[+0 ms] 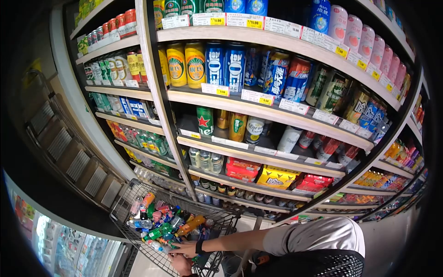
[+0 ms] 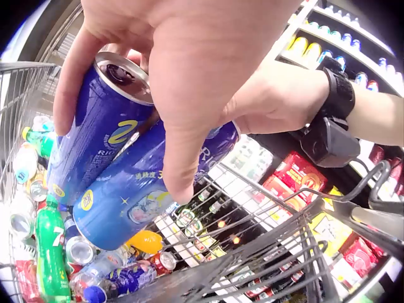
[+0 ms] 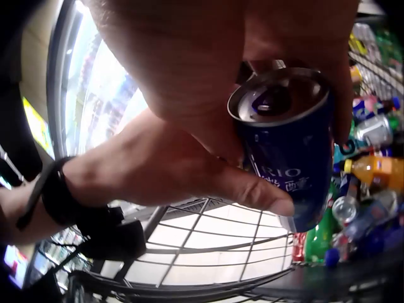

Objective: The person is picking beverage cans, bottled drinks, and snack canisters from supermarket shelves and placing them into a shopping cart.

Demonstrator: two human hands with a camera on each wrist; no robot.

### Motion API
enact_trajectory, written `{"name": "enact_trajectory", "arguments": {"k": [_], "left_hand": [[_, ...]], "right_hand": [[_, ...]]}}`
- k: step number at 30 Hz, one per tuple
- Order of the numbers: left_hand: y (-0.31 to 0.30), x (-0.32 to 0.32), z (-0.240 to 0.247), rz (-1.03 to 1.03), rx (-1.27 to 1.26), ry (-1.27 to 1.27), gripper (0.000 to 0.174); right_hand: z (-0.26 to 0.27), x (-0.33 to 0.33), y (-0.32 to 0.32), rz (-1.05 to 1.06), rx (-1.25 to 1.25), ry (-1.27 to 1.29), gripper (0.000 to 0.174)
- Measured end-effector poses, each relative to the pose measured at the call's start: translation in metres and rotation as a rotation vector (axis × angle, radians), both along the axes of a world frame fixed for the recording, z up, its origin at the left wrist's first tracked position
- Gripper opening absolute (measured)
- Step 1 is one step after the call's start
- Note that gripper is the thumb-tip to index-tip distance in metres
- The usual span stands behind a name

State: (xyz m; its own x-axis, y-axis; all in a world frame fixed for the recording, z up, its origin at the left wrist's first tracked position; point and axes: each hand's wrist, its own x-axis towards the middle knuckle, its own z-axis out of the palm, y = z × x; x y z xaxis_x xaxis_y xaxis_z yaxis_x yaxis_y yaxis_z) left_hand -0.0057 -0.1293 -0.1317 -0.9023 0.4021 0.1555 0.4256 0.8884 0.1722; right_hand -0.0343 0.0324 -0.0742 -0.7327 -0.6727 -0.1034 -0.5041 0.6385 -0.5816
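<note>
though they overlap, both hands (image 2: 196,63) seem clamped round smooth, cylindrical metal cans (image 2: 126,202).

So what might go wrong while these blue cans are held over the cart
The two blue cans, held close together, could knock or slip from the left hand. A dropped one might strike the green bottle in the cart and dent. The loosely piled drinks might shift if disturbed.

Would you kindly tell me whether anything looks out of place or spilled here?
The shopping cart looks jumbled: a green bottle, orange bottle and cans lie loosely mixed, unlike the lined-up drinks on the shelves. No spill is visible.
</note>
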Motion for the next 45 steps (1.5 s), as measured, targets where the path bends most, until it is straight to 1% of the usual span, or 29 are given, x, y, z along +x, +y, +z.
{"name": "enact_trajectory", "arguments": {"k": [1, 2, 4, 6, 7, 8, 10, 11, 12, 14, 16, 17, 18, 19, 20, 21, 22, 23, 24, 27, 29, 30, 32, 34, 36, 39, 42, 44, 45], "left_hand": [[-0.004, 0.005, 0.0, -0.012, -0.006, -0.007, 0.061], [-0.005, 0.012, -0.001, 0.055, 0.008, -0.088, 0.061], [0.006, 0.018, 0.027, 0.123, 0.02, -0.17, 0.061], [0.011, 0.019, 0.04, 0.047, 0.118, -0.238, 0.062], [0.017, 0.019, 0.05, 0.03, 0.16, -0.229, 0.053], [0.021, 0.017, 0.056, 0.031, 0.159, -0.229, 0.053], [0.033, 0.011, 0.062, -0.001, 0.235, -0.367, 0.049], [0.031, 0.008, 0.05, -0.018, 0.326, -0.291, 0.038], [0.027, 0.007, 0.05, -0.021, 0.328, -0.29, 0.038], [0.021, 0.006, 0.052, 0.007, 0.399, -0.367, 0.036], [0.011, 0.01, 0.043, -0.016, 0.39, -0.312, 0.042], [0.001, 0.011, 0.035, -0.02, 0.365, -0.3, 0.032], [-0.007, 0.01, 0.027, -0.024, 0.339, -0.288, 0.023], [-0.011, 0.003, 0.018, -0.025, 0.456, -0.315, 0.019], [-0.014, 0.001, 0.017, -0.025, 0.456, -0.315, 0.019], [-0.016, 0.002, 0.023, 0.032, 0.413, -0.306, 0.018], [-0.015, 0.007, 0.036, 0.09, 0.371, -0.298, 0.016], [-0.015, 0.008, 0.054, 0.08, 0.387, -0.332, 0.014], [-0.015, 0.008, 0.061, 0.074, 0.38, -0.326, 0.014], [-0.018, 0.003, 0.064, 0.031, 0.442, -0.314, 0.014], [-0.029, 0.004, 0.052, -0.091, 0.689, -0.261, 0.014], [-0.031, 0.006, 0.057, -0.099, 0.683, -0.258, 0.014], [-0.026, 0.018, 0.093, -0.029, 0.565, -0.181, 0.013], [-0.023, 0.032, 0.111, -0.01, 0.588, -0.159, 0.014], [-0.024, 0.042, 0.113, 0.008, 0.611, -0.138, 0.015], [-0.029, 0.056, 0.108, 0.071, 0.686, -0.16, 0.017], [-0.028, 0.076, 0.116, 0.094, 0.686, -0.126, 0.017], [-0.021, 0.086, 0.138, 0.118, 0.59, -0.106, 0.018], [-0.02, 0.089, 0.133, 0.129, 0.6, -0.119, 0.021]], "right_hand": [[-0.004, 0.001, -0.002, -0.012, -0.006, -0.007, 0.096], [-0.007, -0.001, -0.002, 0.044, -0.05, -0.099, 0.09], [0.006, -0.004, 0.001, 0.1, -0.096, -0.191, 0.085], [0.029, 0.001, 0.01, -0.037, -0.088, -0.522, 0.072], [0.025, 0.004, 0.014, -0.083, -0.079, -0.448, 0.062], [0.023, 0.005, 0.021, -0.083, -0.079, -0.449, 0.062], [0.021, 0.004, 0.041, -0.143, -0.076, -0.27, 0.057], [0.026, 0.001, 0.054, -0.152, -0.065, -0.259, 0.05], [0.043, -0.005, 0.074, -0.16, -0.054, -0.247, 0.043], [0.087, -0.004, 0.117, -0.17, -0.228, -0.15, 0.029], [0.123, -0.006, 0.166, -0.213, -0.434, -0.023, 0.021], [0.176, 0.007, 0.19, -0.29, -0.437, -0.069, 0.016], [0.208, 0.017, 0.215, -0.327, -0.501, 0.019, 0.014], [0.237, 0.025, 0.239, -0.417, -0.539, 0.042, 0.015], [0.296, 0.042, 0.248, -0.664, -0.566, -0.193, 0.015], [0.323, 0.053, 0.266, -0.725, -0.615, -0.149, 0.016], [0.329, 0.052, 0.305, -0.484, -0.379, 0.508, 0.018], [0.367, 0.074, 0.318, -0.715, -0.459, 0.297, 0.019], [0.415, 0.093, 0.309, -0.831, -0.708, 0.181, 0.021], [0.491, 0.119, 0.335, -0.856, -0.653, 0.447, 0.033], [0.528, 0.132, 0.349, -0.803, -0.629, 0.491, 0.043], [0.543, 0.136, 0.356, -0.774, -0.636, 0.479, 0.047], [0.572, 0.14, 0.35, -0.797, -0.593, 0.517, 0.051], [0.591, 0.139, 0.358, -0.707, -0.519, 0.59, 0.053], [0.608, 0.147, 0.359, -0.756, -0.407, 0.634, 0.053], [0.622, 0.15, 0.354, -0.693, -0.326, 0.688, 0.051], [0.637, 0.15, 0.351, -0.622, -0.234, 0.679, 0.055], [0.646, 0.151, 0.35, -0.669, -0.144, 0.751, 0.056], [0.654, 0.149, 0.347, -0.643, -0.11, 0.779, 0.056]]}}
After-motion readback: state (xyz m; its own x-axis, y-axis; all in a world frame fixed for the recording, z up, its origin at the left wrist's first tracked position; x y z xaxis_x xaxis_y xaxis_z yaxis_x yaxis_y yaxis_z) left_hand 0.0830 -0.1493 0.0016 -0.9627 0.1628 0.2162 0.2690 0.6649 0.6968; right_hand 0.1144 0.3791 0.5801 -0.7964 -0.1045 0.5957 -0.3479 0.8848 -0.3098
